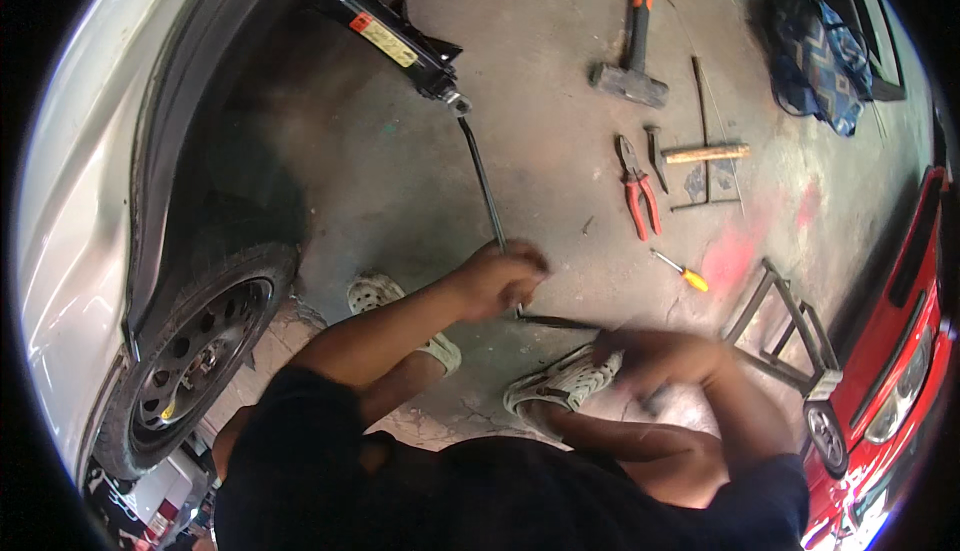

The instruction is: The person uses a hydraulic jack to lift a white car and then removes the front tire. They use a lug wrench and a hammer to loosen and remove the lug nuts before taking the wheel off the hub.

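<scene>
A black floor jack with a yellow label lies at the far left, partly beneath a light-coloured car. From its front fitting a bent metal jack handle runs toward me. My left hand is closed around this handle's lower stretch, above my feet. Beyond that hand, the handle bends sharply to the right. My right hand, smeared by motion, curls at the end of that bent section; its fingers are only partly distinct.
A light car with a dark wheel stands at left. Right of the jack lie a sledgehammer, pliers, a hammer, a lug wrench and a screwdriver. A metal stand, patterned bag and red car are farther right.
</scene>
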Demonstrator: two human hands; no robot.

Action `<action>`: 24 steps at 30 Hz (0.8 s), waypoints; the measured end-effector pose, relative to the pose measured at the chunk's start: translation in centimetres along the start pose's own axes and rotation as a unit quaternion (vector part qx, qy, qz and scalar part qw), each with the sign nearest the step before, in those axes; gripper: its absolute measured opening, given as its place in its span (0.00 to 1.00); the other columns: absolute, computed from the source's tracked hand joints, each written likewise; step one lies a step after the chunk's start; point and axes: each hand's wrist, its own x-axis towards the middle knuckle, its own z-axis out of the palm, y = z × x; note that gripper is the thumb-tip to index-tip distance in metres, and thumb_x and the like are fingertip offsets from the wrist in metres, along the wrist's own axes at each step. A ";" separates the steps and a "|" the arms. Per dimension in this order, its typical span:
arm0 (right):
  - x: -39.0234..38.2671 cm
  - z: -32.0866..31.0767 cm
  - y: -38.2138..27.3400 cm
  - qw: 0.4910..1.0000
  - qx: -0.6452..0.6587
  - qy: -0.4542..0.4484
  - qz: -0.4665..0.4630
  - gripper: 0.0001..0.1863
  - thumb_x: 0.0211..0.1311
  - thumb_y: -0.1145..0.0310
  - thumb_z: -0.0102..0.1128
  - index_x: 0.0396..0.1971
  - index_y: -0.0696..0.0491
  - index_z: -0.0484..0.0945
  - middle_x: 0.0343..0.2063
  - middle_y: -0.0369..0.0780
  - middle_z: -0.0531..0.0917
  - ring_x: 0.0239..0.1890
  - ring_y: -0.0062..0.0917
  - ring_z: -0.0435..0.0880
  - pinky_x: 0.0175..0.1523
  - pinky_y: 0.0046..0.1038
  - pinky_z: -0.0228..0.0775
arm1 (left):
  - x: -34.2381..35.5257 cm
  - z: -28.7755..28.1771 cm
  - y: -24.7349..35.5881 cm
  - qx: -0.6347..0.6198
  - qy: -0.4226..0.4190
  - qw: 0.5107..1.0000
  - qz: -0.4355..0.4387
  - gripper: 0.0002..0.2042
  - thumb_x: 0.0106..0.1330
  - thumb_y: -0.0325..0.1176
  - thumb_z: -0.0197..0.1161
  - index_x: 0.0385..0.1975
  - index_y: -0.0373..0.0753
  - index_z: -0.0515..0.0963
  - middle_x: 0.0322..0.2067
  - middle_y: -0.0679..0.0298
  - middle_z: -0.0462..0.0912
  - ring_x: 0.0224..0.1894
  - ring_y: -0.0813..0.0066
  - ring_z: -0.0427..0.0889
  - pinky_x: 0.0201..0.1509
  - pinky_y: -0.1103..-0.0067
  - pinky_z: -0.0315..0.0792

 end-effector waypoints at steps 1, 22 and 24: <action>0.2 -1.6 1.0 0.986 -0.080 0.144 0.002 0.20 0.60 0.60 0.68 0.44 0.61 0.81 0.33 0.42 0.85 0.27 0.28 0.82 0.35 0.34 0.76 | -2.4 0.5 0.1 -0.034 -0.018 0.999 -0.035 0.08 0.64 0.19 0.58 0.37 0.40 0.80 0.16 0.74 0.63 0.18 0.82 0.58 0.31 0.79 0.59; 7.5 6.1 -3.0 0.985 0.035 0.169 0.002 0.14 0.57 0.71 0.66 0.41 0.62 0.80 0.37 0.47 0.84 0.32 0.34 0.86 0.34 0.31 0.80 | 1.2 -2.4 2.2 0.186 0.090 0.977 0.049 0.04 0.67 0.23 0.59 0.35 0.40 0.80 0.15 0.73 0.62 0.18 0.82 0.60 0.26 0.76 0.57; -0.8 -0.2 -4.0 0.946 0.073 0.313 0.048 0.14 0.56 0.74 0.67 0.42 0.62 0.81 0.38 0.48 0.83 0.31 0.33 0.86 0.32 0.28 0.81 | -4.9 3.5 2.3 0.011 -0.021 0.999 0.024 0.04 0.66 0.24 0.59 0.34 0.41 0.80 0.15 0.73 0.62 0.18 0.81 0.60 0.27 0.76 0.58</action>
